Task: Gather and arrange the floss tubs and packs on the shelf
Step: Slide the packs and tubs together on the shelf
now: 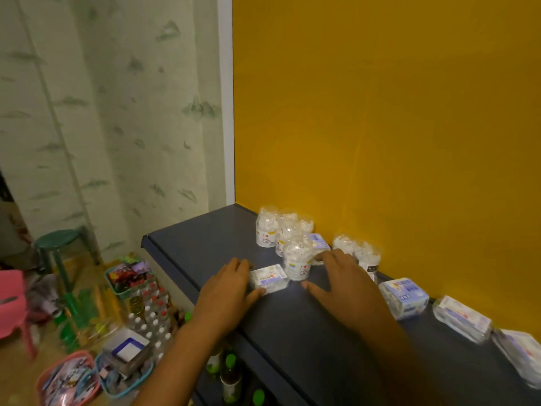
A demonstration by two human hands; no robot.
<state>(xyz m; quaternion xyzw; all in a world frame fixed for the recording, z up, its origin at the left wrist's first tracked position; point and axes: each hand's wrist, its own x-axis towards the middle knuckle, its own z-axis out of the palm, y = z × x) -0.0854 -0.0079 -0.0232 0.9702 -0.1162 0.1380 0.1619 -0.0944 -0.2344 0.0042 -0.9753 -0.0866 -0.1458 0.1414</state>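
maybe halfway imo: tubs [285,235] bunched just beyond both hands, left hand [227,288] gripping a flat pack [269,278], right hand [341,281] spread flat, three packs [462,317] strung out to its right.

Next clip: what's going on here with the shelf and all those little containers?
A person is sorting floss items on a dark shelf against a yellow wall. The left hand grips a flat pack at its left end. The right hand lies open, fingers spread, just right of a clear tub; whether it touches the tub is unclear. More tubs cluster by the wall, and further packs trail off to the right, not yet gathered.
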